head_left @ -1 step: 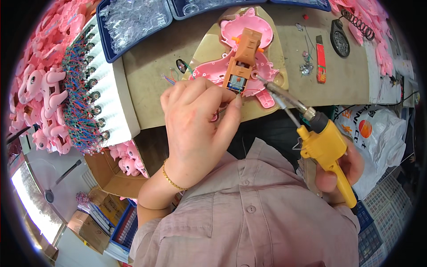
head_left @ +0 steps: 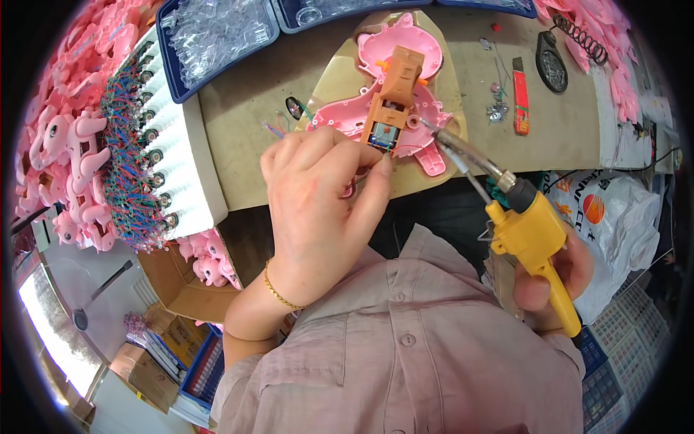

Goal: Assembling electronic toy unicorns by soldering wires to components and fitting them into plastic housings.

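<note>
My left hand [head_left: 322,188] is closed, thumb and forefinger pinched on a thin wire [head_left: 356,185] beside the small silver motor [head_left: 383,136]. This motor sits in the lower end of an orange-brown plastic gearbox [head_left: 400,81]. The gearbox rests in an open pink toy shell [head_left: 340,113], which lies in a tan holding block [head_left: 452,87]. My right hand [head_left: 557,278] is wrapped round the handle of a yellow soldering gun [head_left: 531,235]. Its metal tip points up and left, just right of the gearbox, over the shell; whether it touches cannot be told.
Blue trays [head_left: 217,47] of clear plastic parts line the back. At left, pink toy parts [head_left: 76,145] are piled beside wired speakers on a white rack [head_left: 191,145]. A red cutter knife [head_left: 520,101], a black oval part [head_left: 553,65] and a white bag [head_left: 607,217] are at right.
The soldering gun has shifted slightly right, its tip moving a little away from the gearbox. My left hand has barely moved.
</note>
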The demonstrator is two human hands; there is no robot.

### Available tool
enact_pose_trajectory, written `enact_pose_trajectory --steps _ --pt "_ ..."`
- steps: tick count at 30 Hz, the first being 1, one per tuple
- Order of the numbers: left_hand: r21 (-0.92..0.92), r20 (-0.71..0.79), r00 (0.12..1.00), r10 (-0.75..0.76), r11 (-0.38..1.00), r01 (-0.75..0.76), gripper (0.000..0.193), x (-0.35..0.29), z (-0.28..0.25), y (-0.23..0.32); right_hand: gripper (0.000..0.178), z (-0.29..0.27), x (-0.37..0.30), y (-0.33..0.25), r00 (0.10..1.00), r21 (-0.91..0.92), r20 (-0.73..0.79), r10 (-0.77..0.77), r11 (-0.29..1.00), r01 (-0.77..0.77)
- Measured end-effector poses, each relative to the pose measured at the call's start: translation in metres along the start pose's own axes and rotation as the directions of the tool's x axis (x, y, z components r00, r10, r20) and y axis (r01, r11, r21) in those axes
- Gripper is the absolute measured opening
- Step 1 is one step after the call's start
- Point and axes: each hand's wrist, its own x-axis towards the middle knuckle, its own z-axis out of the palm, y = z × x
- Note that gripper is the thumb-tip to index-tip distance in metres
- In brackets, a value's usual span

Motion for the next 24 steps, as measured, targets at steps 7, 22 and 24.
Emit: enact_pose_trajectory --steps 7,22,24 --pt "0.128 -0.005 1.000 0.029 0.991 -0.028 0.010 -0.004 -0.006 0.006 0.071 -0.020 -0.005 -0.010 0.940 -0.136 -0.230 0.253 0.948 -0.288" --pt "0.369 0.185 0.924 0.334 0.848 -0.380 0.012 0.024 -0.006 0.052 0.060 -0.052 0.009 0.017 0.836 -0.170 -0.546 0.055 0.970 -0.175" --pt "0.395 0.217 0.923 0.317 0.836 -0.380 0.011 0.042 -0.011 0.055 0.061 -0.052 0.014 0.016 0.810 -0.128 -0.580 0.089 0.972 -0.199"
